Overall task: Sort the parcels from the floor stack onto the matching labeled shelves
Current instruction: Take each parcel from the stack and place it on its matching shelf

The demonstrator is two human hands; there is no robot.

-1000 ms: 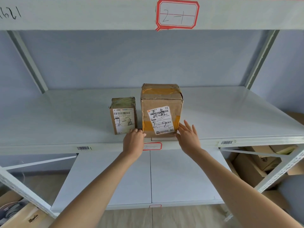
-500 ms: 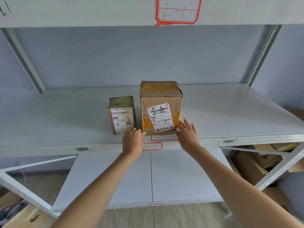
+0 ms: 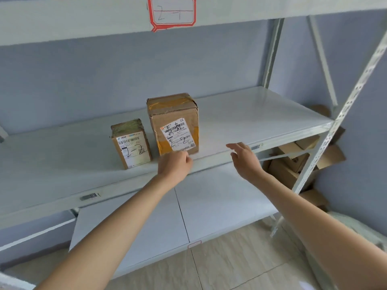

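Against the blue wall, our taller parcel (image 3: 173, 124) stood beside the smaller parcel (image 3: 131, 145) on the shelf (image 3: 261, 118), both marked 2-2, left hand (image 3: 174, 164) loosely curled at its base, right hand (image 3: 244, 159) open, clear.

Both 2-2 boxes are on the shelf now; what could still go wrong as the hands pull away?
The left hand is right at the bottom front corner of the taller box, which stands near the shelf edge; a snag might drag it off. The smaller box stands close beside it and could get knocked. The right hand is clear.
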